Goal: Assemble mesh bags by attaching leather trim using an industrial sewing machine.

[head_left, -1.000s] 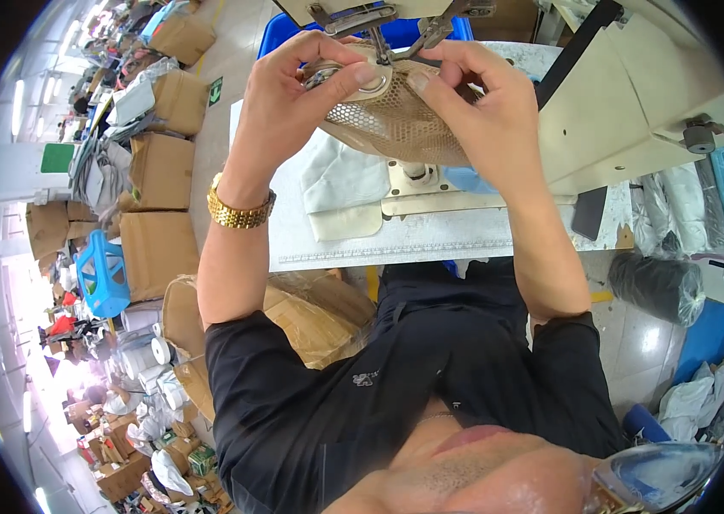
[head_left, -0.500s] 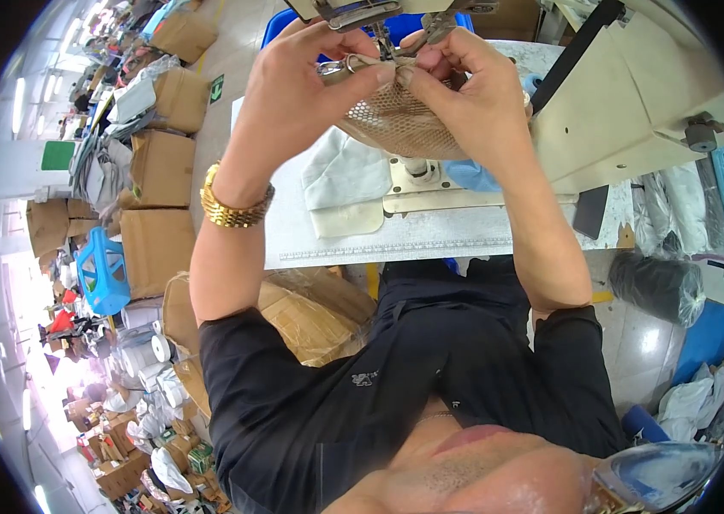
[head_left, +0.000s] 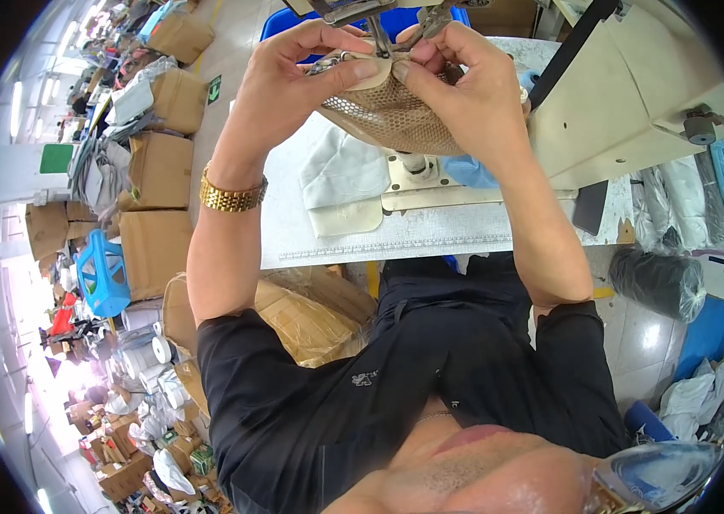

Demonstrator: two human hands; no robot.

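Both hands, left hand and right hand, pinched the tan mesh piece at upper centre of the frame, raised closer under the sewing machine's needle than a second earlier, above the counter.

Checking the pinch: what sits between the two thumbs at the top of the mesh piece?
In the head view, the machine's needle bar comes down between the left hand and right hand, onto the mesh piece.
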